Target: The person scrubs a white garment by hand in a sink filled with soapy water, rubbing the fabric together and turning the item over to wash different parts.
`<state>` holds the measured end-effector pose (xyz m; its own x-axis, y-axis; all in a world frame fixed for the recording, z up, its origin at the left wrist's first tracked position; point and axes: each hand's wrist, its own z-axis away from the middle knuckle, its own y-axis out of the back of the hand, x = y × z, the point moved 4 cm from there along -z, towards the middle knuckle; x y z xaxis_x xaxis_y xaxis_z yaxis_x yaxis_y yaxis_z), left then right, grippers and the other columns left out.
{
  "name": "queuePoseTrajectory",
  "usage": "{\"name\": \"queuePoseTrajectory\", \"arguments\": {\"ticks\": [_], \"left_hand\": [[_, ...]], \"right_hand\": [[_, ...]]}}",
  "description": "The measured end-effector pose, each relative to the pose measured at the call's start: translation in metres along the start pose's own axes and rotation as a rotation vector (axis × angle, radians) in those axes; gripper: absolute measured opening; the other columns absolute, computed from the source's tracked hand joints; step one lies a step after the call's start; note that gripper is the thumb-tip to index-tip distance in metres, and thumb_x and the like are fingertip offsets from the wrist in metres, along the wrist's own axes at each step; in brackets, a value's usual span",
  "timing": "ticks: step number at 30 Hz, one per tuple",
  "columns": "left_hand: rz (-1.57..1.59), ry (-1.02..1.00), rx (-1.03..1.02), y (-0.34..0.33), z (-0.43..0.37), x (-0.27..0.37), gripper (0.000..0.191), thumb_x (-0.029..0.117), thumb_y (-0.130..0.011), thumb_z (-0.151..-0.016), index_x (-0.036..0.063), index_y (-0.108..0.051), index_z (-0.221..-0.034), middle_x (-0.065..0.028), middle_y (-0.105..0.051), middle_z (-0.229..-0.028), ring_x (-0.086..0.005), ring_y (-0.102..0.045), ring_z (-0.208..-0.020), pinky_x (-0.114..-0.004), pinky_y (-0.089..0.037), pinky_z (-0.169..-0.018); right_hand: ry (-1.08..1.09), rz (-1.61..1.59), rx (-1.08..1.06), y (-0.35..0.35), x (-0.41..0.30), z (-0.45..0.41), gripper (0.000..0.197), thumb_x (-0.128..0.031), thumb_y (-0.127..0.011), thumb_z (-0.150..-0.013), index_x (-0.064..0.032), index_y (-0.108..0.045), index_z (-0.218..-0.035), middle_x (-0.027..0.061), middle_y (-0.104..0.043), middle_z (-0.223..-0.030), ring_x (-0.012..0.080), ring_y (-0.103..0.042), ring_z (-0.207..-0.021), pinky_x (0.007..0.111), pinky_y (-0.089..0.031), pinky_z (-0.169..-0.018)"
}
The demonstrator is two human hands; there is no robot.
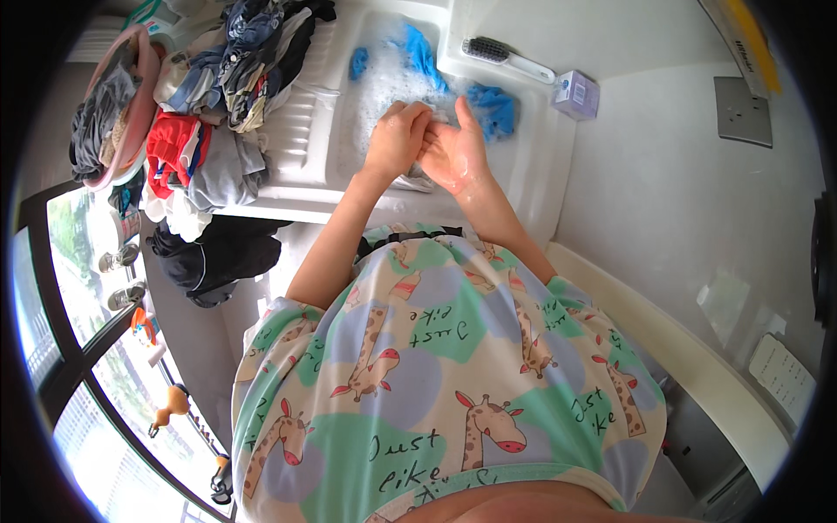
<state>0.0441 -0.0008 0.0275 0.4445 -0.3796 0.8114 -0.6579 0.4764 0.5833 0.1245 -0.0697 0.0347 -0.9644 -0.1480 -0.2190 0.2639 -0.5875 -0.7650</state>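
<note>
Above the soapy water of a white laundry sink (546, 150), my two hands meet. My left hand (397, 136) shows its back, with fingers curled against the fingers of my right hand; what lies inside it is hidden. My right hand (456, 151) is turned palm up, wet with suds, its thumb apart and its palm bare. Just below them a pale wet cloth (416, 181) lies partly in view at the basin's front. Blue cloth (492, 110) pokes out of the foam to the right, and more blue cloth (422, 53) lies farther back.
A scrubbing brush (509, 59) and a purple-and-white box (575, 95) rest on the sink's right ledge. Piled clothes (229, 150) cover the left side beside the ribbed washboard (297, 131). A pink basin (140, 98) holds more clothes. Dark clothing (216, 255) hangs below.
</note>
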Motion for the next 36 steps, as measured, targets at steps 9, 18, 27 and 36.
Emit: {"name": "queuePoseTrajectory", "arguments": {"ticks": [9,18,27,36], "left_hand": [[-0.062,-0.316,0.07,-0.012,0.049,0.096,0.021,0.029,-0.075,-0.083,0.0098,-0.068,-0.086,-0.0045,-0.065,-0.084,-0.026,-0.067,-0.07,-0.038,-0.053,-0.058],[-0.041,-0.443,0.265,-0.015,0.026,0.078,0.016,0.026,-0.077,-0.081,0.0111,-0.07,-0.077,-0.0043,-0.065,-0.073,-0.0263,-0.064,-0.059,-0.037,-0.053,-0.053],[-0.153,0.139,0.065,-0.001,-0.015,-0.004,0.028,0.039,-0.065,-0.093,0.0125,-0.069,-0.101,-0.0058,-0.069,-0.076,-0.0257,-0.068,-0.07,-0.039,-0.052,-0.06],[-0.582,0.226,-0.462,-0.06,0.037,-0.056,0.09,0.078,-0.051,-0.083,0.038,-0.019,-0.157,-0.012,0.001,-0.166,-0.0446,0.0,-0.151,-0.079,-0.013,-0.106]], "right_hand": [[0.044,0.163,-0.148,0.028,-0.006,0.013,0.064,-0.05,-0.043,-0.101,0.0038,-0.041,-0.136,0.0217,-0.05,-0.128,0.0334,-0.051,-0.12,0.045,-0.043,-0.104],[0.035,0.121,-0.098,0.017,-0.009,0.031,0.033,-0.038,-0.05,-0.101,-0.0072,-0.053,-0.11,0.0098,-0.057,-0.103,0.0255,-0.058,-0.097,0.038,-0.048,-0.079],[0.176,0.123,0.284,0.06,-0.047,-0.024,0.027,-0.036,-0.059,-0.099,-0.0141,-0.055,-0.083,0.0005,-0.056,-0.076,0.0144,-0.055,-0.067,0.034,-0.047,-0.058],[0.576,1.773,0.276,0.099,-0.043,-0.042,0.051,-0.026,-0.065,-0.089,0.004,-0.048,-0.127,0.0274,-0.063,-0.103,0.044,-0.059,-0.103,0.049,-0.048,-0.086]]}}
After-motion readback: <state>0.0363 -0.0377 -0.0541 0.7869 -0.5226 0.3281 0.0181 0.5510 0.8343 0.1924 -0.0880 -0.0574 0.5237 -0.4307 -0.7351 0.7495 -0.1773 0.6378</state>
